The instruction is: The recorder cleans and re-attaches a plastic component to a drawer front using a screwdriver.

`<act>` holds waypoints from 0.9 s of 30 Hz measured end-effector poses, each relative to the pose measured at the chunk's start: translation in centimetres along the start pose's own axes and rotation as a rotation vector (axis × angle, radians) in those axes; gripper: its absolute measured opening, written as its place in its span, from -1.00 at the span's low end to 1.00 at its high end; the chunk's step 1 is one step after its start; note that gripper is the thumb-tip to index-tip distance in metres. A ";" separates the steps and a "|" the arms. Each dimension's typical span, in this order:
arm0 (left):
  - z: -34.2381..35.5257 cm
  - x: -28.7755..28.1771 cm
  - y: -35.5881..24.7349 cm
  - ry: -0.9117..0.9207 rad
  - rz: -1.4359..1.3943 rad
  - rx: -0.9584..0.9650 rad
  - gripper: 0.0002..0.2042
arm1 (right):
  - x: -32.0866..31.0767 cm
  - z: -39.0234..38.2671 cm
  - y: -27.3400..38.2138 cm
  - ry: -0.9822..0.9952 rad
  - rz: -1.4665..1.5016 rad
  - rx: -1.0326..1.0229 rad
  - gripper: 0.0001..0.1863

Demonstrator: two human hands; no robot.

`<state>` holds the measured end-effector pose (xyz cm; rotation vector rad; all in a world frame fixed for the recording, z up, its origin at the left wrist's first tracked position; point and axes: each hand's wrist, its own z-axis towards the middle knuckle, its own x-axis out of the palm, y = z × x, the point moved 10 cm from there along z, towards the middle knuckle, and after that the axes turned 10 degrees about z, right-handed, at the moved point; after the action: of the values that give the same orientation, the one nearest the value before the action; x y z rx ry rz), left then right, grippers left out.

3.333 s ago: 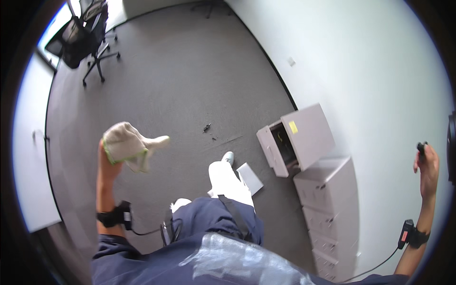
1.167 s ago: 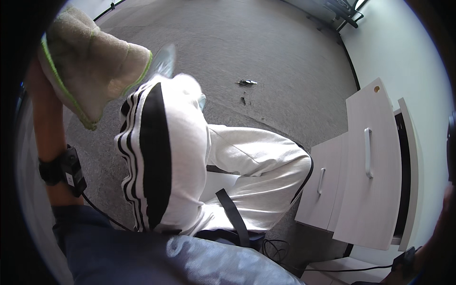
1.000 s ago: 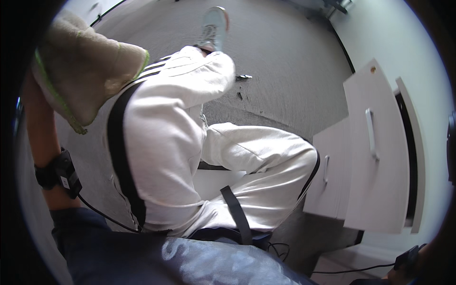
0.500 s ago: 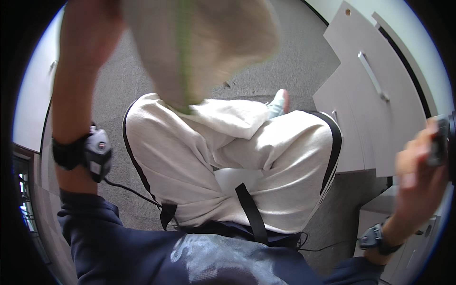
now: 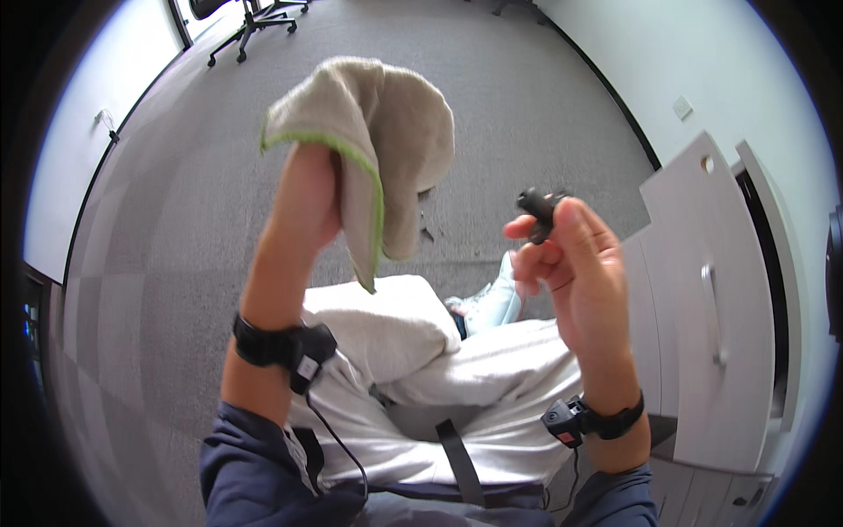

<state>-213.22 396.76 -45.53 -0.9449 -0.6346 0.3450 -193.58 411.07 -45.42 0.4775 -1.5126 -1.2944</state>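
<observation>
A beige cloth (image 5: pixel 413 132) with green edging drapes over my left hand (image 5: pixel 316 189), hiding most of its fingers. The cloth hangs down on the right side of that hand, above my knee. My right hand (image 5: pixel 580 263) is raised beside it, thumb and fingers closed on a small black cylindrical part (image 5: pixel 537 211). What kind of part it is, I cannot make out. A gap separates the part from the cloth.
At the right stands a grey cabinet (image 5: pixel 689 342) with a metal handle. Small dark bits (image 5: pixel 427 234) lie on the grey carpet (image 5: pixel 500 105) beyond my crossed legs. A wheeled chair (image 5: pixel 250 31) is far back at the left. A dark object (image 5: pixel 835 272) shows at the right rim.
My right hand has come from the far right, beside the cabinet, to the front with the black part. My left hand and the cloth have moved right and the cloth has folded over the hand.
</observation>
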 end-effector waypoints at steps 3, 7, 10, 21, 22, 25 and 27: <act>0.1 -0.3 4.8 -0.133 -0.084 -0.040 -0.59 | -0.8 4.4 -3.0 0.054 0.077 0.048 -0.65; 0.0 0.5 9.7 -0.038 -0.059 -0.101 -0.61 | -2.1 7.1 -7.0 0.123 0.141 0.137 -0.71; -0.5 2.1 9.7 0.155 0.642 0.194 -0.46 | -3.7 8.9 -9.3 0.066 0.134 0.130 -0.70; -2.2 -1.8 15.9 -0.014 0.414 -0.240 -0.45 | -4.9 9.9 -8.6 0.079 -0.458 -0.277 -0.77; -2.4 -2.0 16.2 -0.051 0.353 -0.241 -0.47 | -4.7 9.6 -8.1 0.090 -0.558 -0.352 -0.77; -2.9 -1.3 18.3 -0.005 0.345 -0.364 -0.51 | -4.5 8.6 -7.7 0.096 -0.711 -0.452 -0.75; -3.0 -0.3 18.3 0.072 0.438 -0.329 -0.62 | -4.4 8.0 -7.6 0.086 -0.737 -0.473 -0.75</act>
<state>-211.62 404.78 -62.22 -1.4102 -0.4196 0.6045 -201.21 415.91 -53.09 0.7999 -0.9184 -2.0983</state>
